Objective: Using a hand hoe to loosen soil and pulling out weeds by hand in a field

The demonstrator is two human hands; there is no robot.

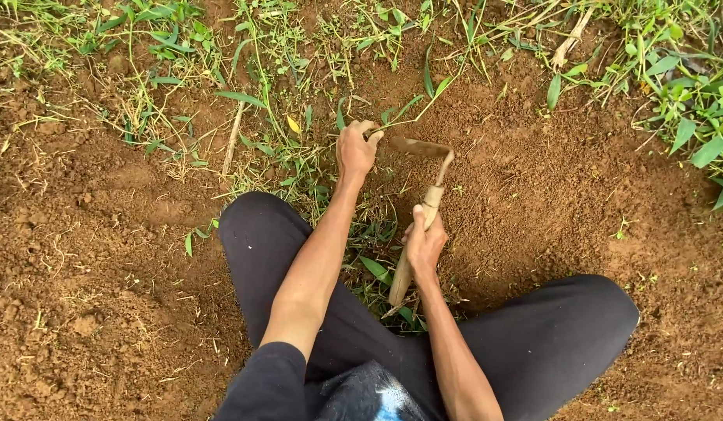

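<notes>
I squat on bare red-brown soil with my knees spread. My right hand point(424, 243) grips the wooden handle of a small hand hoe point(428, 204). Its curved, soil-covered metal blade point(421, 147) points left, just above the ground. My left hand point(356, 148) reaches forward and closes on grass and weed stems point(393, 117) right beside the blade tip. Cut green leaves point(375, 269) lie between my legs under the handle.
Grass and leafy weeds point(689, 101) cover the top of the view and the right edge. Loose dug soil point(88, 296) lies to the left and right of my knees. A thin dry stick point(232, 140) lies in the weeds at upper left.
</notes>
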